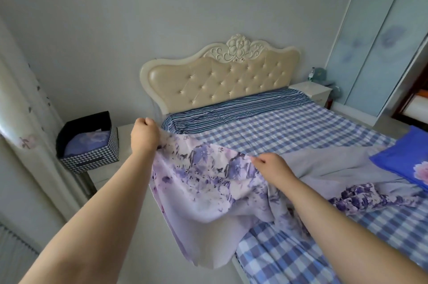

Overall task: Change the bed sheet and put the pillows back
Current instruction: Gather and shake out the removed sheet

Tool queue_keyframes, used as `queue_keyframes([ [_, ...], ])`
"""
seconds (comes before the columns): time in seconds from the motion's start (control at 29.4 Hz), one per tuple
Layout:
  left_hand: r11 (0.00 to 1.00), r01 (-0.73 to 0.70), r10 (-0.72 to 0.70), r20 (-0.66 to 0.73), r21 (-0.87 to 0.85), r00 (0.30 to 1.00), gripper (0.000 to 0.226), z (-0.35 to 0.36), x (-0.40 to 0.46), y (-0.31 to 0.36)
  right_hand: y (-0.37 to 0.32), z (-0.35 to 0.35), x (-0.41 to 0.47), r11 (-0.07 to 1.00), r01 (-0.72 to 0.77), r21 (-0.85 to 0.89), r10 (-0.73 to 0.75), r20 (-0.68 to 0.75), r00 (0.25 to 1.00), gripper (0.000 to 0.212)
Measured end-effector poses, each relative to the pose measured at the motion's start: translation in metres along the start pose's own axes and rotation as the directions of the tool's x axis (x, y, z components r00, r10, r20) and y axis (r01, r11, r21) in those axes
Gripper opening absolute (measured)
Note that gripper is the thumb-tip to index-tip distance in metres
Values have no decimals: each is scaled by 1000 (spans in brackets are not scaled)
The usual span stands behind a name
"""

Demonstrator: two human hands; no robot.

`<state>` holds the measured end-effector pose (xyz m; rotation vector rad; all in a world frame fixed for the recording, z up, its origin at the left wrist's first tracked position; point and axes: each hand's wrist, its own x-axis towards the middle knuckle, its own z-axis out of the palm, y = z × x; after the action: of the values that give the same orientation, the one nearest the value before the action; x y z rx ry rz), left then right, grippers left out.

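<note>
Lilac flowered sheet [208, 186] is hanging between two hands: the left hand [144, 136] is gripping one edge high beside the bed, the right hand [272, 168] is pinching the same edge lower, over the mattress. Most of the sheet is trailing rightward across the checked bed [266, 131], its length lying crosswise. A blue pillow [403, 161] is lying at far right. A patterned box [89, 142], left of the bed, is holding folded flowered cloth [86, 142].
</note>
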<state>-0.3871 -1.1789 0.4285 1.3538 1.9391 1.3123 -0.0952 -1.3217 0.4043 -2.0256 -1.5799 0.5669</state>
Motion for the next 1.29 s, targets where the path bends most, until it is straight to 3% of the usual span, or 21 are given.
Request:
queue_keyframes([
  [0.07, 983, -168, 165, 44, 76, 985, 32, 5, -24, 22, -28, -5, 3, 998, 67, 11, -67, 43, 997, 49],
  [0.1, 949, -304, 292, 139, 79, 946, 37, 7, -40, 36, -44, -5, 3, 994, 105, 9, -105, 72, 992, 49],
  [0.14, 897, -441, 411, 292, 42, 864, 44, 10, -55, 49, -59, -6, 2, 990, 140, 6, -140, 93, 986, 48],
  [0.2, 806, -578, 507, 650, -125, 566, 54, 13, -86, 71, -83, -11, 2, 982, 187, 14, -187, 121, 975, 43],
  [0.24, 792, -578, 494, 764, -199, 414, 55, 12, -97, 77, -89, -15, 2, 978, 203, 34, -206, 137, 969, 40],
  [0.27, 794, -553, 479, 820, -252, 313, 51, 10, -103, 81, -93, -20, 1, 973, 222, 60, -229, 154, 961, 37],
  [0.31, 794, -538, 475, 840, -282, 261, 43, 8, -103, 83, -93, -26, 1, 967, 235, 99, -249, 168, 954, 35],
  [0.41, 739, -625, 471, 856, -251, 213, 30, 3, -97, 83, -84, -35, -2, 949, 222, 224, -263, 175, 949, 41],
  [0.51, 710, -674, 449, 868, -203, 211, 35, 7, -93, 79, -75, -27, -6, 941, 249, 229, -290, 167, 942, 42],
  [0.61, 679, -721, 453, 852, -137, 264, 34, 11, -88, 72, -63, -12, -9, 924, 224, 309, -283, 163, 945, 29],
  [0.71, 665, -741, 481, 812, -92, 331, 35, 13, -80, 61, -41, 4, -8, 949, 197, 246, -245, 180, 953, 28],
  [0.85, 711, -700, 508, 737, -66, 446, 21, 12, -72, 43, -10, 18, -3, 949, 194, 249, -239, 165, 957, 25],
  [1.05, 751, -654, 566, 602, -94, 564, 22, 10, -64, 28, 28, 32, 7, 959, 185, 213, -207, 86, 975, 34],
  [1.29, 811, -572, 560, 448, -124, 697, 20, 7, -54, 23, 74, 42, 17, 986, 81, 144, -98, 118, 988, 37],
])
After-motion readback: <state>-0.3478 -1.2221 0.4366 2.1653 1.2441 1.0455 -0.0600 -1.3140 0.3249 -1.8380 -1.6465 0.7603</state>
